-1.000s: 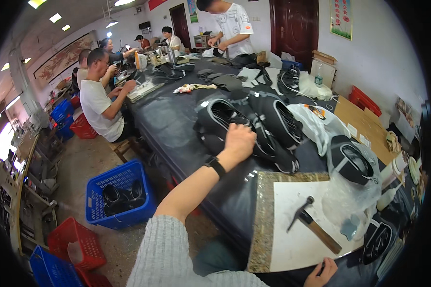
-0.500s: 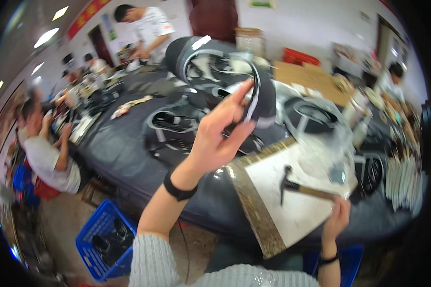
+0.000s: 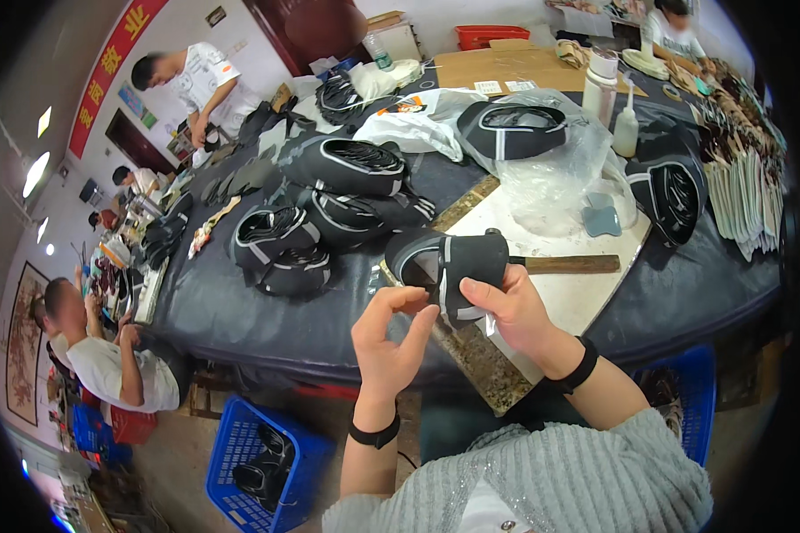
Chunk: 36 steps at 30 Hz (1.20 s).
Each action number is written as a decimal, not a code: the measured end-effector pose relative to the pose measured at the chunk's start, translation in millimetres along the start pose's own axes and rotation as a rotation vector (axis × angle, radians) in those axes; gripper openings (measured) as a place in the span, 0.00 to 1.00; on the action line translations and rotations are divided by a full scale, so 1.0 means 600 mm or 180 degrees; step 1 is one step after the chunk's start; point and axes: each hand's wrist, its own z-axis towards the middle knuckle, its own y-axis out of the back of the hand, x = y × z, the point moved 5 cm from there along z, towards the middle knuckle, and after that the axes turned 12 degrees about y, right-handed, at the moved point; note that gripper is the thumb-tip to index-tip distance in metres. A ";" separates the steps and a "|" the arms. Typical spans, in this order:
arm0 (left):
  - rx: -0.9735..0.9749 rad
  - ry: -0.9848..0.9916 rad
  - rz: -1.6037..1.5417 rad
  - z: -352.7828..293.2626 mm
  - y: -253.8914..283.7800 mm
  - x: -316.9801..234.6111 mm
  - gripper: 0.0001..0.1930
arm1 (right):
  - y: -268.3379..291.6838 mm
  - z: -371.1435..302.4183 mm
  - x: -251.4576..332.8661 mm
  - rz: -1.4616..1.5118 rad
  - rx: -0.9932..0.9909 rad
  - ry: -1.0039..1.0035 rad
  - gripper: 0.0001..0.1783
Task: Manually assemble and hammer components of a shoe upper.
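A black shoe upper (image 3: 473, 262) with grey trim is held up over the table's near edge. My right hand (image 3: 520, 311) is closed on its right side, thumb in front. At its lower left edge, my left hand (image 3: 391, 342) pinches with thumb and forefinger; the exact bit between the tips is hard to make out. Behind the upper, a hammer's wooden handle (image 3: 573, 265) rests on the white board (image 3: 587, 289); its head is hidden. Several similar black uppers (image 3: 351, 169) are heaped to the left.
Clear plastic bags (image 3: 551, 191) hold another upper at the board's far side. A white bottle (image 3: 601, 84) and a squeeze bottle (image 3: 626, 129) stand farther right. On the floor are a blue basket (image 3: 227, 435) at left and another blue basket (image 3: 700, 391) at right. Co-workers sit and stand around.
My left hand has brought the shoe upper down and nearer. My right hand has let go of the hammer, now lying on the board, and grips the upper. The view has shifted.
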 end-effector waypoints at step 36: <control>0.0966 -0.0059 0.1106 0.052 -0.038 -0.013 0.01 | 0.035 -0.019 0.024 -0.1319 0.0495 0.0029 0.09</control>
